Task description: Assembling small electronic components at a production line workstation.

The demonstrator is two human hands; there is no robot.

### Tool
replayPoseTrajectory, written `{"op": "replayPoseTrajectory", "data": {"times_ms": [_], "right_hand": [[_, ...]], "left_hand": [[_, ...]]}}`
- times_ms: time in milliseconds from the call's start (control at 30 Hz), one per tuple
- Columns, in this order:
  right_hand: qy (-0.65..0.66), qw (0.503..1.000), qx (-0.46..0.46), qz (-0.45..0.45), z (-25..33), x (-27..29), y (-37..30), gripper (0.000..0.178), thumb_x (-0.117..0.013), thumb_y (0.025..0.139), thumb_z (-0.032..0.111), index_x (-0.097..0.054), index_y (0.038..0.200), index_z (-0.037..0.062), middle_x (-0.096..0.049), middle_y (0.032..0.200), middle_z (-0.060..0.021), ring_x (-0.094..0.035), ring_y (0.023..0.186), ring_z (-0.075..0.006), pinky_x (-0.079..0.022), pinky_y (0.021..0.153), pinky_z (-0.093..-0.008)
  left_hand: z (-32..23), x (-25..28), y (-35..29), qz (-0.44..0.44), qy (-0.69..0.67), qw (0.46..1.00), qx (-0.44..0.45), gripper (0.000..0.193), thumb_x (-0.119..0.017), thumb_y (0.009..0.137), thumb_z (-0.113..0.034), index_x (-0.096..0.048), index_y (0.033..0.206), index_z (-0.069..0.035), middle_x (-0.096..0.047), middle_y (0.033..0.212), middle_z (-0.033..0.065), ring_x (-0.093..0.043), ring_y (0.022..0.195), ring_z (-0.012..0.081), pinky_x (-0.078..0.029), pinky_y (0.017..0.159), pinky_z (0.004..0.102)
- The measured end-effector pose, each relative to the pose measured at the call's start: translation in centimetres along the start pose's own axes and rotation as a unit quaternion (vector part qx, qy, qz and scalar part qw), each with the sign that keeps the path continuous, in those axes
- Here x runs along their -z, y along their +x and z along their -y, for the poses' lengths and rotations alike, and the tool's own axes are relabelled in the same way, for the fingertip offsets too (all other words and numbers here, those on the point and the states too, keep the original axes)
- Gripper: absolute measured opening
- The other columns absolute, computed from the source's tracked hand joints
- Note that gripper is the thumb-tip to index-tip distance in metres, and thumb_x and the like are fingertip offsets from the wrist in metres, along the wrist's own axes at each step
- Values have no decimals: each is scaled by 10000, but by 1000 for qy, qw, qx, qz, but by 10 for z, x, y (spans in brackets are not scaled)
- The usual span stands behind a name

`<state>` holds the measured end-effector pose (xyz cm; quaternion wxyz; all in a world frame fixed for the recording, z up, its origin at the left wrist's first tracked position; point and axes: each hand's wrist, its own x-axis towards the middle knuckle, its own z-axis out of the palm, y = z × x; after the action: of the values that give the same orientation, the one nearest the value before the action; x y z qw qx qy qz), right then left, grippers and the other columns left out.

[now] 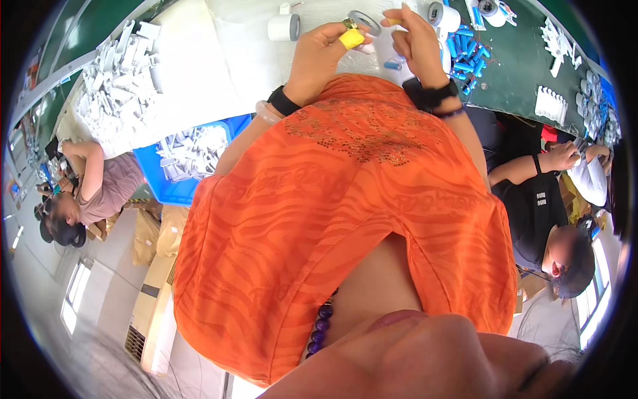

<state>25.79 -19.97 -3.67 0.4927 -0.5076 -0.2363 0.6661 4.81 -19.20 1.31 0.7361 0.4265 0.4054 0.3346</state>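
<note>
My left hand (322,52) is raised over the work table, its fingers closed at the near side of a thin grey ring (364,23). A bright yellow patch (351,39) shows at those fingertips; whether it is tape or a finger cover, I cannot tell. Just to the right, my right hand (419,50) is held up with its fingers apart, and a smaller yellow bit (395,21) shows on one of them. Below its fingers lies a small blue cylinder (393,65). A white cylindrical housing (284,28) rests left of my hands.
A heap of white plastic parts (119,86) covers the table's left. Beneath it, a blue bin (149,174) holds more. Blue cylinders (468,56) and a white housing (444,16) are at right. Co-workers sit left (106,179) and right (531,206).
</note>
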Motion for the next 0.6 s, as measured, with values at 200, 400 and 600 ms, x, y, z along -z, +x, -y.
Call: {"op": "replayPoseTrajectory", "data": {"times_ms": [200,400,600], "right_hand": [[-136,964,213,-83,-30,26,63,264,-493,965,254,-588,1075,34,-617,916,-53,-585,813,-149,-468,720,-282],[-462,845,255,-83,-13,39,34,230,-576,888,257,-656,972,58,-670,863,-76,-613,663,-191,-476,592,-294],[-683,697,188,-107,-28,15,52,473,-583,789,561,-648,839,95,-656,819,-68,-641,747,-268,-488,615,-391]], "left_hand": [[1,9,3,-33,99,994,43,264,-547,916,-155,-636,1110,0,-661,932,58,-583,847,117,-434,830,255],[19,23,3,-59,55,994,72,297,-516,939,-200,-630,1147,-21,-642,894,16,-548,860,104,-425,832,255],[20,22,10,-53,41,994,83,307,-495,955,-218,-629,1153,-25,-618,851,-8,-539,855,97,-424,830,255]]}}
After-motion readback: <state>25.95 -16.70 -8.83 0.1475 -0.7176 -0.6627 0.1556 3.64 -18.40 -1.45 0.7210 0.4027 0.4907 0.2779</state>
